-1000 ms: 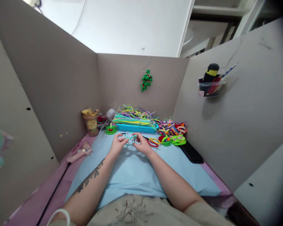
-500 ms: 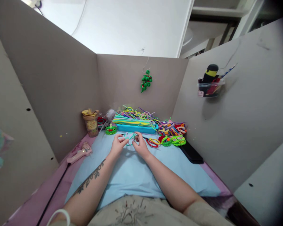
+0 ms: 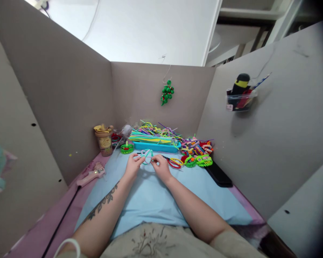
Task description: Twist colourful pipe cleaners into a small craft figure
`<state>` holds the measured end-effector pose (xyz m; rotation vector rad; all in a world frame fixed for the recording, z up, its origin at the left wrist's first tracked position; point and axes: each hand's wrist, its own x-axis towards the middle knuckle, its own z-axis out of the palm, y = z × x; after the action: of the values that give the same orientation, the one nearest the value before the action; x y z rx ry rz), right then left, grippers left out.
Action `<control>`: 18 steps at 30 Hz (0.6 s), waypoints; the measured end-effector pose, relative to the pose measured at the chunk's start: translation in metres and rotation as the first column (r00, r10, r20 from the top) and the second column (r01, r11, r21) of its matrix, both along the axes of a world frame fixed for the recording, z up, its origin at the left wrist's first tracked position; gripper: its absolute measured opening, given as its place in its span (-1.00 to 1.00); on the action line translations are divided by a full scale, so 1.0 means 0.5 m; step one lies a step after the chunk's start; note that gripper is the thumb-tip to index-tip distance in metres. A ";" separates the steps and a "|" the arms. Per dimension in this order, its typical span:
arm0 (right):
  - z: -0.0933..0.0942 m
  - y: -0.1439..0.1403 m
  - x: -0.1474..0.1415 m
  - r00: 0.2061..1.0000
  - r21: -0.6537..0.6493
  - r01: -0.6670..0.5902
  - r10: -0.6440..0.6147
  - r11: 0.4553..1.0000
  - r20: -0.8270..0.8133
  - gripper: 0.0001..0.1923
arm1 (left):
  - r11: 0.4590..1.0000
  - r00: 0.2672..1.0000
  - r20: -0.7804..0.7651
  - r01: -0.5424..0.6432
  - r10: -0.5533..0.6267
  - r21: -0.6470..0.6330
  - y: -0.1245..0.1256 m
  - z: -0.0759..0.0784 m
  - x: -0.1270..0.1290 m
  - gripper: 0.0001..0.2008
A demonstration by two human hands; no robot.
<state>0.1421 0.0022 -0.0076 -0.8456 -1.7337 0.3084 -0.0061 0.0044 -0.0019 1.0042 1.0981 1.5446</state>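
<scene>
Between my hands is a small loop of teal and lilac pipe cleaners (image 3: 147, 154), bent and crossed over one another. My left hand (image 3: 134, 165) pinches its left side between thumb and fingers. On the right side, the thumb and fingertips of my right hand (image 3: 160, 167) close on the loop's lower right edge. Both hands hover over the light blue cloth (image 3: 150, 193). Just right of my right hand lie scissors (image 3: 174, 163) with red and yellow handles.
Behind my hands stands a blue tray (image 3: 156, 147) heaped with pipe cleaners. Finished fuzzy pieces (image 3: 196, 160) and a black case (image 3: 218, 173) sit to the right. A green frog-like piece (image 3: 126, 148), a cup (image 3: 104, 142) and a pink glue gun (image 3: 90, 177) are left.
My right hand has turned and closed its fingertips at the loop's lower right edge. The loop has tilted, so its opening shows more. My left hand has shifted slightly left.
</scene>
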 end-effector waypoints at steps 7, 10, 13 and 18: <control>0.008 -0.036 -0.019 0.923 -0.114 -0.356 0.368 0.928 0.116 -0.86 | 0.999 0.999 0.041 -0.022 0.021 0.028 0.008 -0.007 -0.004 -0.45; 0.017 -0.045 -0.015 0.846 -0.298 -0.508 0.533 0.808 0.003 -0.93 | 0.998 0.998 0.048 -0.041 0.039 0.037 0.009 -0.008 -0.007 -0.45; 0.024 -0.040 -0.007 0.812 -0.382 -0.569 0.571 0.728 -0.120 -0.82 | 0.999 0.999 0.027 -0.041 0.040 0.030 0.008 -0.008 -0.009 -0.45; 0.021 -0.016 -0.001 0.956 -0.293 -0.257 0.199 0.921 -0.215 -0.76 | 0.999 1.000 0.001 -0.018 0.018 0.037 0.003 -0.005 -0.006 -0.48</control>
<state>0.1416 -0.0061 0.0028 -0.8134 -1.6350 0.8175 -0.0092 0.0061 -0.0046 1.0209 1.0845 1.5852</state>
